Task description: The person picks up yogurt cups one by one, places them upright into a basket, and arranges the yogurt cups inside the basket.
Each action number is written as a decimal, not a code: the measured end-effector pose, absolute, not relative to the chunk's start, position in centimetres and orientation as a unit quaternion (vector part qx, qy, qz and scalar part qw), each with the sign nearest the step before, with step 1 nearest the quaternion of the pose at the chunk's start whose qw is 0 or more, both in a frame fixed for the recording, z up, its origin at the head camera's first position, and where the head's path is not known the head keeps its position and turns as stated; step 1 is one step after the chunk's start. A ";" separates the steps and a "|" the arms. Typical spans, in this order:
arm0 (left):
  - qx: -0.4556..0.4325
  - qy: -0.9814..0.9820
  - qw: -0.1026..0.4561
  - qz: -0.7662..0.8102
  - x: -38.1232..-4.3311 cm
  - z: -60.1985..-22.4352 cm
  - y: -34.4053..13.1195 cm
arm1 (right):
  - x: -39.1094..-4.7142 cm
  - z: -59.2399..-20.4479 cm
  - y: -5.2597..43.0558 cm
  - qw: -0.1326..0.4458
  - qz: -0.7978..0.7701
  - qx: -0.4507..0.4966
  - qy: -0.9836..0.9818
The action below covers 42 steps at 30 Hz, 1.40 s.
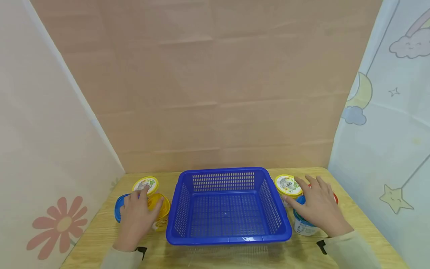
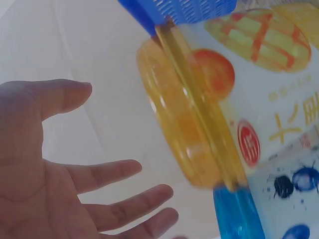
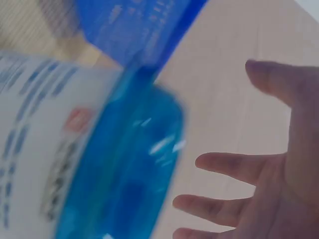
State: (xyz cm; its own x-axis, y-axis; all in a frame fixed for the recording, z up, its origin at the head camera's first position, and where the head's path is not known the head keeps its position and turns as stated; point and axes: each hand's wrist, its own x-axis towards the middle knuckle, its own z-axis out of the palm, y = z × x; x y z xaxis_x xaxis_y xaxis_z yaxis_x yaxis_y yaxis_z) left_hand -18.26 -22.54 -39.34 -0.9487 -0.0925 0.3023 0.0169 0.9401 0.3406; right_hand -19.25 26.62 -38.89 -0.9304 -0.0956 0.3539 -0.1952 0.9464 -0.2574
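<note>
My left hand (image 1: 137, 218) hovers with spread fingers over a group of lidded tubs. In the left wrist view it stays apart from the yellow-lidded tub (image 2: 249, 84), whose side carries fruit pictures. Beside that tub is a blue-lidded one (image 2: 284, 199). Over the tubs on the other side, my right hand (image 1: 322, 207) hangs with its fingers spread. The right wrist view has a gap between it and a white tub with a blue lid (image 3: 124, 164). A red-rimmed tub (image 1: 336, 198) is mostly hidden beneath this hand. Both hands hold nothing.
A blue plastic basket (image 1: 229, 239) stands between the two groups of tubs on the wooden table (image 1: 97, 231). Farther back are two tubs with yellow-rimmed, printed lids, the left one (image 1: 145, 183) and the right one (image 1: 287, 184). Sheet-covered walls enclose the table's back and sides.
</note>
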 end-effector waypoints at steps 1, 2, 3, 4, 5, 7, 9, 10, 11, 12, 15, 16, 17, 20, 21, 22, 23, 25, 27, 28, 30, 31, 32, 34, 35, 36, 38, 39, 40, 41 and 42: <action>0.028 -0.971 0.161 -0.172 -18.1 -39.3 -22.6 | -19.0 -38.6 26.3 0.180 0.149 0.083 -0.969; 0.035 -0.971 0.162 -0.172 -17.9 -39.2 -22.7 | -18.8 -38.4 25.9 0.188 0.154 0.092 -0.966; 0.039 -0.971 0.165 -0.166 -17.8 -39.2 -22.9 | -18.6 -38.2 25.5 0.194 0.158 0.098 -0.963; 0.042 -0.972 0.168 -0.161 -17.6 -39.2 -23.0 | -18.4 -38.1 25.1 0.198 0.162 0.103 -0.961; 0.042 -0.972 0.170 -0.156 -17.5 -39.2 -23.1 | -18.2 -37.9 24.7 0.199 0.167 0.108 -0.960; 0.042 -0.974 0.166 -0.148 -17.2 -39.3 -23.3 | -17.8 -37.8 24.0 0.196 0.178 0.118 -0.957; 0.040 -0.977 0.153 -0.145 -17.1 -39.3 -23.4 | -17.4 -37.9 23.3 0.187 0.186 0.120 -0.957; 0.041 -0.978 0.144 -0.146 -17.1 -39.4 -23.5 | -17.3 -37.9 23.0 0.182 0.191 0.120 -0.957; 0.041 -0.979 0.135 -0.146 -17.0 -39.5 -23.5 | -17.1 -38.0 22.8 0.176 0.196 0.119 -0.957; 0.043 -0.980 0.126 -0.149 -17.1 -39.6 -23.6 | -17.0 -38.1 22.6 0.170 0.200 0.115 -0.958; 0.047 -0.981 0.108 -0.153 -17.0 -39.9 -23.7 | -16.8 -38.4 22.1 0.148 0.202 0.105 -0.962; 0.049 -0.981 0.104 -0.154 -17.0 -40.1 -23.8 | -16.7 -38.5 22.0 0.138 0.199 0.103 -0.965; 0.050 -0.982 0.100 -0.155 -17.1 -40.2 -23.8 | -16.7 -38.6 22.0 0.128 0.196 0.101 -0.967; 0.047 -0.982 0.089 -0.161 -17.2 -40.4 -24.0 | -16.7 -39.0 22.0 0.099 0.183 0.100 -0.973; 0.046 -0.982 0.085 -0.162 -17.2 -40.4 -24.0 | -16.7 -39.1 22.1 0.093 0.180 0.101 -0.974; 0.044 -0.982 0.082 -0.164 -17.3 -40.4 -24.0 | -16.7 -39.2 22.1 0.087 0.179 0.102 -0.975; 0.041 -0.982 0.079 -0.166 -17.3 -40.4 -24.0 | -16.7 -39.3 22.1 0.082 0.179 0.102 -0.975; 0.038 -0.982 0.076 -0.167 -17.4 -40.4 -24.1 | -16.8 -39.5 22.1 0.071 0.182 0.103 -0.975; 0.035 -0.982 0.074 -0.168 -17.5 -40.4 -24.2 | -17.0 -39.7 22.0 0.056 0.186 0.104 -0.975; 0.034 -0.983 0.073 -0.167 -17.6 -40.5 -24.2 | -17.1 -39.8 22.0 0.048 0.189 0.105 -0.975; 0.034 -0.983 0.070 -0.166 -17.8 -40.6 -24.3 | -17.4 -40.0 22.0 0.033 0.196 0.107 -0.974; 0.034 -0.983 0.068 -0.164 -17.9 -40.7 -24.3 | -17.4 -40.1 22.0 0.027 0.202 0.108 -0.973; 0.035 -0.984 0.066 -0.163 -18.0 -40.7 -24.3 | -17.5 -40.3 21.9 0.023 0.206 0.108 -0.972; 0.038 -0.984 0.062 -0.160 -18.2 -40.7 -24.3 | -17.5 -40.5 22.0 0.018 0.216 0.110 -0.970; 0.039 -0.985 0.059 -0.160 -18.3 -40.7 -24.3 | -17.6 -40.7 22.0 0.018 0.219 0.111 -0.969; 0.039 -0.985 0.058 -0.159 -18.3 -40.7 -24.3 | -17.6 -40.8 22.0 0.018 0.221 0.113 -0.968; 0.040 -0.985 0.056 -0.160 -18.4 -40.8 -24.2 | -17.6 -41.0 22.1 0.019 0.224 0.116 -0.968; 0.040 -0.985 0.056 -0.160 -18.4 -40.8 -24.2 | -17.6 -41.1 22.2 0.019 0.223 0.119 -0.967; 0.040 -0.984 0.057 -0.161 -18.4 -40.8 -24.2 | -17.6 -41.2 22.2 0.021 0.222 0.120 -0.967; 0.039 -0.984 0.058 -0.161 -18.4 -40.8 -24.2 | -17.6 -41.3 22.3 0.023 0.221 0.123 -0.967; 0.038 -0.984 0.059 -0.161 -18.4 -40.8 -24.2 | -17.7 -41.3 22.4 0.025 0.220 0.126 -0.967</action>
State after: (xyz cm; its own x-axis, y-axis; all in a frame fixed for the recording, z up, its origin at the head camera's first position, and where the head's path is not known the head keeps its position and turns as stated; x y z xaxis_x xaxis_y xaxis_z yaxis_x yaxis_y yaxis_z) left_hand -18.37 -24.16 -40.84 -0.9901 -0.0944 0.1041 -0.0563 0.9451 0.3220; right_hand -17.67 22.37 -41.32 -0.9672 -0.2320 0.1038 -0.2540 0.8720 -0.4184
